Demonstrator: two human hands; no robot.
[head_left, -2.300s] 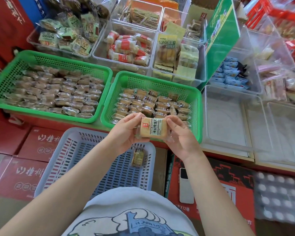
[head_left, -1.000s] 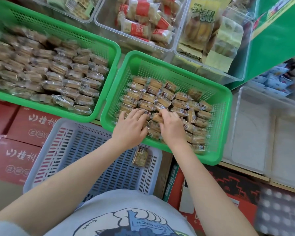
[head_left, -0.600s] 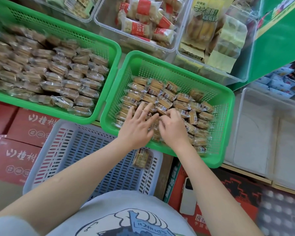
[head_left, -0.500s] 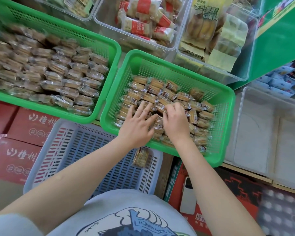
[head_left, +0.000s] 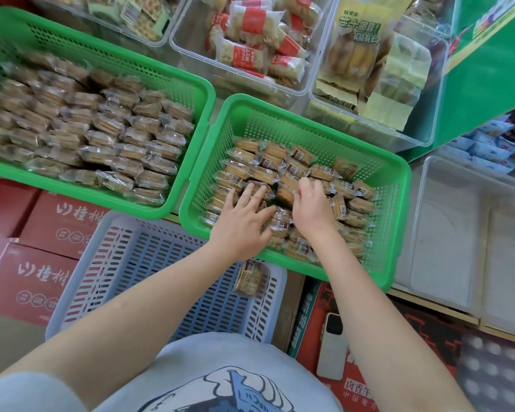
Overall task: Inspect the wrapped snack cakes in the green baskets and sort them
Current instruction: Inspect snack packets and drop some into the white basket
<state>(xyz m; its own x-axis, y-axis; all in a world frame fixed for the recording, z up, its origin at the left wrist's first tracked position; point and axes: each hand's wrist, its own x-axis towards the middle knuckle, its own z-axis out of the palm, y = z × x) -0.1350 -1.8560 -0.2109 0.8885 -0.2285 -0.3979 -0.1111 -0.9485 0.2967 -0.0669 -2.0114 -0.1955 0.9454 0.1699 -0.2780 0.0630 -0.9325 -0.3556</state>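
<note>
**Both hands in the right green basket, next cake being picked**

Far left: left green basket was packed with wrapped snack cakes in tidy overlapping rows, nothing touching them. Below it sat red cartons, and a pale slatted basket that held one lone wrapped cake at its right end.

Centre: my left hand lay inside the right green basket, fingers straight and spread, pressing flat on the near rows. It gripped nothing.

Just right of it: my right hand was over the middle of the pile, fingers curled downward at a cake's film wrapper. Fingertips hidden, so I could not tell whether it had actually pinched hold.

Cakes here lay jumbled, some on edge.

Handling judgement: light pieces, soft crumbly filling, slick crinkly film. Best taken by the two long sides with a loose pinch, or by the crimped end seal; squeezing the faces would likely crush them.

Far right: clear bins; a phone on a red box below.
</note>
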